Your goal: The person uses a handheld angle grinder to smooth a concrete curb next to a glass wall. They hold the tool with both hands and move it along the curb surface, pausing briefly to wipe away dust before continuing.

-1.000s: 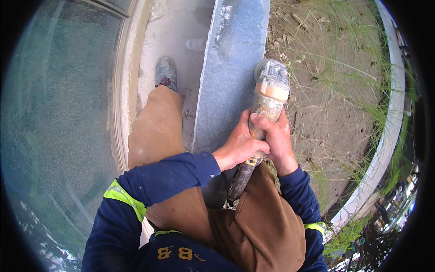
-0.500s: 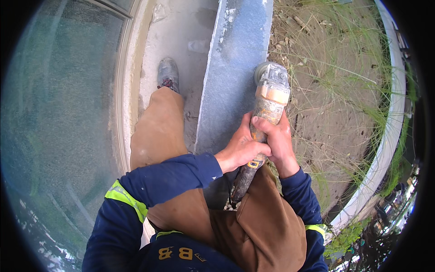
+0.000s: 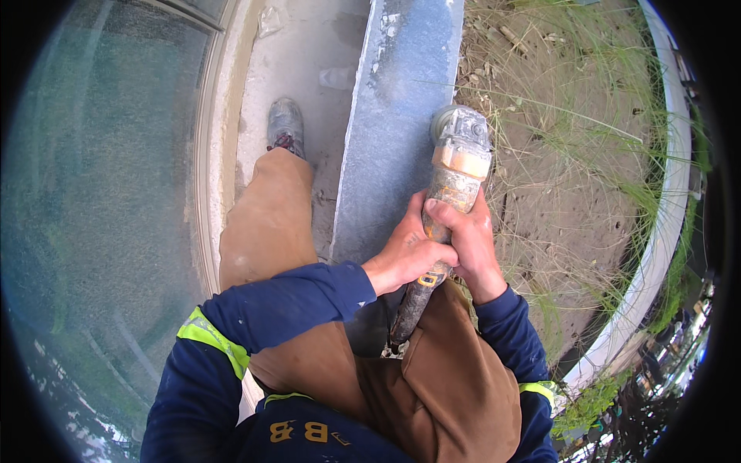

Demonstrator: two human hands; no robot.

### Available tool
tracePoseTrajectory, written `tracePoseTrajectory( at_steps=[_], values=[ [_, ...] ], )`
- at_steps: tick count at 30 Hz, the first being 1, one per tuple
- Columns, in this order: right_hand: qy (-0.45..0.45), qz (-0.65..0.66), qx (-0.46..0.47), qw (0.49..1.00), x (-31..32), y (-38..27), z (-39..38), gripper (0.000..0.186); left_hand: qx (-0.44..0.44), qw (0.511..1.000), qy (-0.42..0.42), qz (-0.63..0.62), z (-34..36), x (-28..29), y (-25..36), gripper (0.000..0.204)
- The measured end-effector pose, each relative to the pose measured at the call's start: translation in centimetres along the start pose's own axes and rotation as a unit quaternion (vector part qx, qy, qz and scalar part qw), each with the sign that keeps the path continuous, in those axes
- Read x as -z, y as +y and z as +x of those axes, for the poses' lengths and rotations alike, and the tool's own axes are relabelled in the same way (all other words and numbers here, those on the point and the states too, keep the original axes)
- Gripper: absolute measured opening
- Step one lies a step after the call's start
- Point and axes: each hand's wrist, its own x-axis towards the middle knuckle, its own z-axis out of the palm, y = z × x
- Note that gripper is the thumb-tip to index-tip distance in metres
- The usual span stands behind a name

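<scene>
A dusty yellow-and-grey angle grinder (image 3: 455, 174) points away from me, its disc (image 3: 441, 123) against the right edge of a long blue-grey stone slab (image 3: 394, 131). My left hand (image 3: 409, 251) is closed round the grinder's body from the left. From the right, my right hand (image 3: 472, 239) grips the same body, its thumb lying over the top close to the left hand. The fingers beneath the tool are hidden. The grinder's rear end slopes down between my knees.
Left of the slab runs a dusty concrete strip (image 3: 309, 54) with my boot (image 3: 285, 123) on it, beside a framed glass pane (image 3: 116, 170). To the right lies a soil bed (image 3: 571, 170) with thin grass, bounded by a curved pale curb (image 3: 679, 139).
The grinder and both hands have shifted very slightly left and toward me along the slab's edge. The grip looks the same.
</scene>
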Motion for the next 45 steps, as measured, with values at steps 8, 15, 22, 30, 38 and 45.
tracePoseTrajectory(
  at_steps=[8,15,22,30,38,45],
  values=[
    [0.001,0.002,-0.01,1.0,-0.4,0.0,-0.5,0.059,-0.007,1.0,0.005,0.006,-0.3,0.3,-0.6,0.104],
    [-0.012,-0.005,-0.016,1.0,-0.4,0.2,-0.7,0.06,-0.022,1.0,0.019,0.012,-1.0,0.2,-1.1,0.104],
    [-0.014,0.005,-0.014,1.0,-0.3,0.6,-0.4,0.062,-0.022,0.999,0.021,0.026,-0.7,0.3,-1.2,0.104],
    [-0.008,0.013,-0.015,1.0,-0.5,0.6,-0.7,0.061,-0.012,1.0,0.012,0.003,-0.9,0.4,-1.1,0.103],
    [0.0,0.009,-0.007,1.0,-0.8,0.2,-0.5,0.06,-0.017,1.0,0.011,0.02,-0.6,0.6,-0.8,0.103],
    [0.0,0.004,0.0,1.0,-0.5,0.2,-0.5,0.059,-0.003,1.0,0.0,-0.004,-0.6,0.3,-0.4,0.104]
  ],
)
